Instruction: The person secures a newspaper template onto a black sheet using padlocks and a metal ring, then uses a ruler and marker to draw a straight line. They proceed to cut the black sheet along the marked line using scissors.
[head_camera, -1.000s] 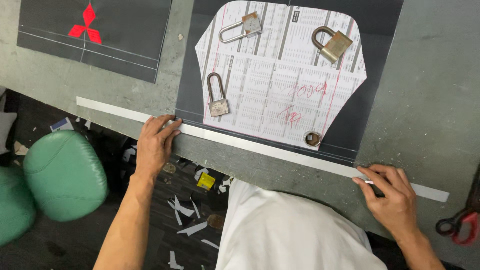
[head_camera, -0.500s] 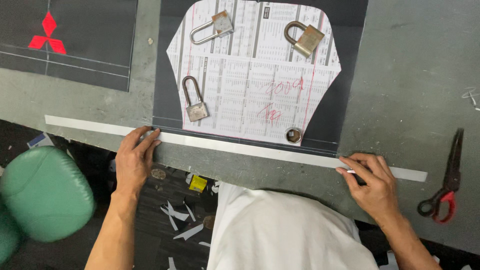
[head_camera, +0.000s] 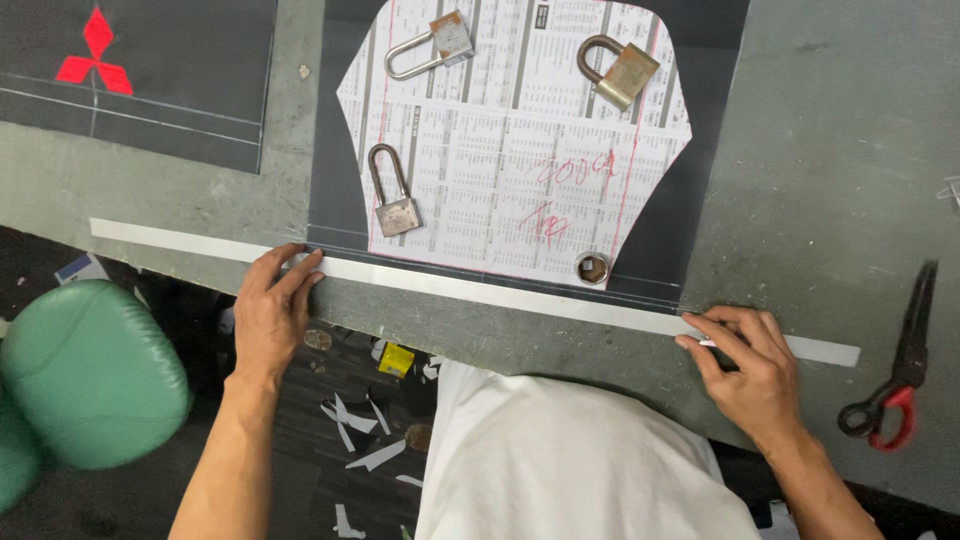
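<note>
A long metal ruler (head_camera: 480, 288) lies along the near edge of a dark sheet (head_camera: 660, 240) on the grey table (head_camera: 820, 150). My left hand (head_camera: 268, 312) presses flat on the ruler near its left part. My right hand (head_camera: 745, 362) rests by the ruler's right part, fingers pinched on a small white marking stick. On the dark sheet lies a printed paper pattern (head_camera: 520, 170), weighed down by three padlocks (head_camera: 396, 205) (head_camera: 432, 42) (head_camera: 622, 72) and a metal nut (head_camera: 592, 268).
Red-handled scissors (head_camera: 895, 385) lie at the table's right. A second dark sheet with a red emblem (head_camera: 130, 80) sits at the far left. Below the table edge are a green stool (head_camera: 85, 372) and paper scraps on the floor (head_camera: 360, 440).
The view has shifted, so the scissors now show at the right. Both hands stay on the ruler in about the same places.
</note>
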